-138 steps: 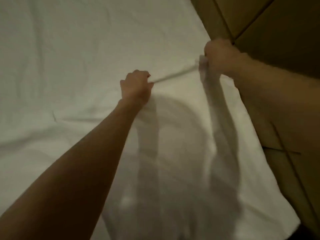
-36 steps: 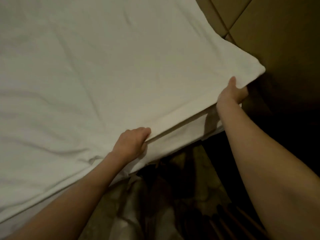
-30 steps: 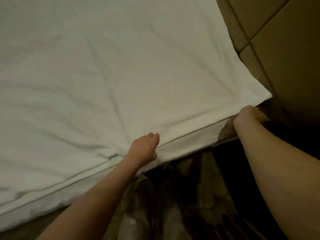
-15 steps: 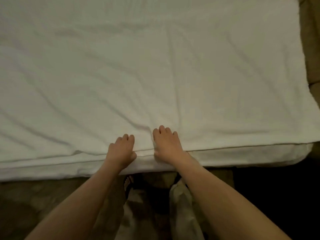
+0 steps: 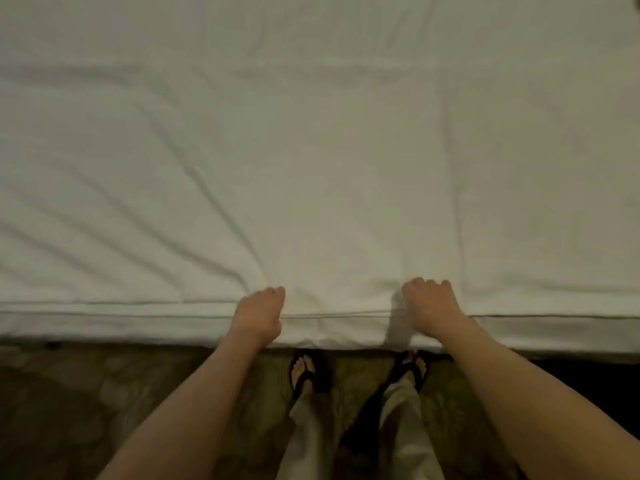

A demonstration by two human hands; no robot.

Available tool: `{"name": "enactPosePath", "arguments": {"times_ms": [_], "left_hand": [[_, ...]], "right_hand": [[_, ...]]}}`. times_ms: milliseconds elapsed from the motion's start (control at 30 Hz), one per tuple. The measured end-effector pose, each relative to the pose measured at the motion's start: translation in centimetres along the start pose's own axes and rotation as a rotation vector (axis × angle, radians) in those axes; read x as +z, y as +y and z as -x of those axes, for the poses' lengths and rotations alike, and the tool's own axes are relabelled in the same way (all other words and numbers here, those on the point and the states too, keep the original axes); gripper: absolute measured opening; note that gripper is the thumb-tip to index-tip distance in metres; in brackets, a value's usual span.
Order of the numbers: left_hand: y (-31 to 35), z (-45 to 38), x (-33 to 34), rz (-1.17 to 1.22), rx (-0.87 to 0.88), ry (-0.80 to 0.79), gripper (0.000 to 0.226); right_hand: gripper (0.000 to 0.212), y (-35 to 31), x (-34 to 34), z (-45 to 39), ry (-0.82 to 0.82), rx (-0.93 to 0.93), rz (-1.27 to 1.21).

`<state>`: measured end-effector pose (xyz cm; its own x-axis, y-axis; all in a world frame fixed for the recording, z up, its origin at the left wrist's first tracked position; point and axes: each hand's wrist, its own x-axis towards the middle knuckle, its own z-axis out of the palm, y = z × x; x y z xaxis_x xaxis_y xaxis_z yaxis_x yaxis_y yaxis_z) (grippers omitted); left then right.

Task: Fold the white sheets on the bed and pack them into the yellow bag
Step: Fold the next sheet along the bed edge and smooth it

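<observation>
Sheet: the white sheet (image 5: 311, 168) lies spread over the bed, creased toward the left, its layered edges stacked along the bed's near edge.
Left hand: the left hand (image 5: 258, 315) sits at the near edge, left of middle; its grip is curled, fingers bent down onto the sheet's edge and bunching the cloth there.
Right hand: the right hand (image 5: 429, 304) sits at the same edge, near the left hand but apart from it; its grip is curled too, knuckles up, fingers tucked into the sheet's edge.
Floor: patterned carpet (image 5: 104, 410) below the bed, with two feet in dark sandals (image 5: 304, 374) just beside the bed's near edge.
</observation>
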<state>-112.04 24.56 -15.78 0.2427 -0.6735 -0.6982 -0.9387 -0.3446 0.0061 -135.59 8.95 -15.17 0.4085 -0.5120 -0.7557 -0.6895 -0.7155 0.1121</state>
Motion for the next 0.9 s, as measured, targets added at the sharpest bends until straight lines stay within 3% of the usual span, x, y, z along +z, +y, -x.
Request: {"name": "enactPosePath", "arguments": {"times_ms": [100, 233, 400, 500, 600, 700, 900], "left_hand": [[-3.7, -0.2, -0.1, -0.015, -0.017, 0.173, 0.042], [-8.8, -0.8, 0.8, -0.079, -0.129, 0.124, 0.048], [-11.3, -2.1, 2.7, -0.179, 0.005, 0.338, 0.04], [-14.2, -1.7, 2.6, -0.127, 0.157, 0.543, 0.011], [-14.6, -0.3, 3.1, -0.122, 0.11, 0.486, 0.013], [-14.3, -0.5, 4.2, -0.069, -0.002, 0.258, 0.034], [-17.1, 0.7, 3.0, 0.073, -0.031, 0.327, 0.045]], "right_hand": [[0.048, -5.5, -2.4, -0.7, 0.202, -0.146, 0.007], [0.056, -12.7, -4.0, -2.0, 0.269, -0.301, -0.017], [0.035, -17.6, -5.7, -3.5, 0.256, -0.399, 0.01], [0.02, -17.8, -6.3, -3.9, 0.173, -0.47, -0.101], [0.018, -18.6, -5.1, -4.0, 0.084, -0.488, -0.107], [0.02, -19.4, -4.5, -4.6, 0.038, -0.477, -0.057], [0.03, -20.7, -6.9, -4.4, 0.057, -0.505, 0.036]]}}
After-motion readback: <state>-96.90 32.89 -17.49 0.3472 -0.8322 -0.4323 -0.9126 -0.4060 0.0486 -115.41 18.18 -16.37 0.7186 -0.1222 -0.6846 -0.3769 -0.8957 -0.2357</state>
